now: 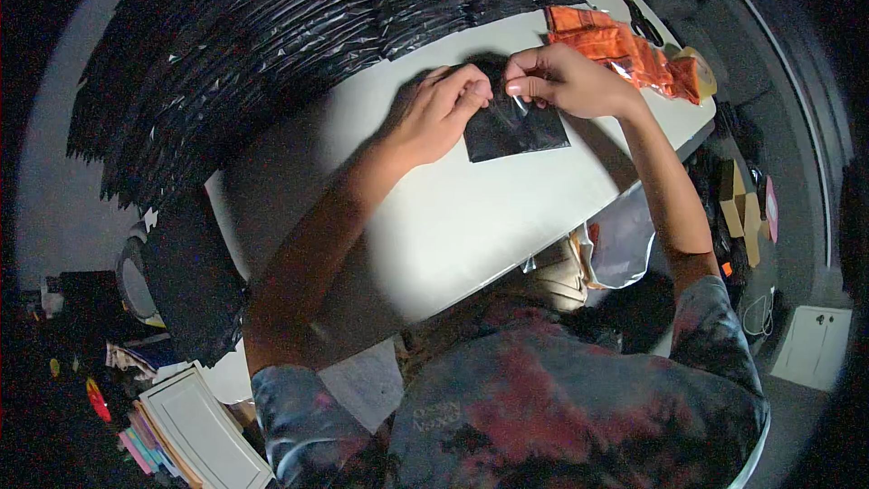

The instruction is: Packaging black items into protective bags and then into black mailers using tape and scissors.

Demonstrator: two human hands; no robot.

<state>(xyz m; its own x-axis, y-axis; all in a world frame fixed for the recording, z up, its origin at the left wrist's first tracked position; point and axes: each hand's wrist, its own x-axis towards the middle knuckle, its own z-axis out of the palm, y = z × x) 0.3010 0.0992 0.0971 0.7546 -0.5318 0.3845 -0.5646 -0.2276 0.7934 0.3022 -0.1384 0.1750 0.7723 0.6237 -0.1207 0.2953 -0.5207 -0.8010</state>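
A glossy black plastic packet (517, 132) lies on the white table between my hands, its lower edge towards me. My left hand (451, 100) is at the packet's upper left, fingers curled in and thumb against the fingertips. My right hand (560, 81) is at its upper right, thumb and index finger pinched together at the packet's top, with a bright glint just below. The upper edge of the packet is partly hidden by my fingers and in shadow, so what exactly the left fingers grip cannot be made out.
Long stacks of black plastic packets (305, 20) line the table's far side. Orange packets in clear plastic (624, 47), black-handled scissors (641, 24) and a roll of tape (703, 71) lie at the right end. A clear plastic bag (621, 238) hangs by the near edge.
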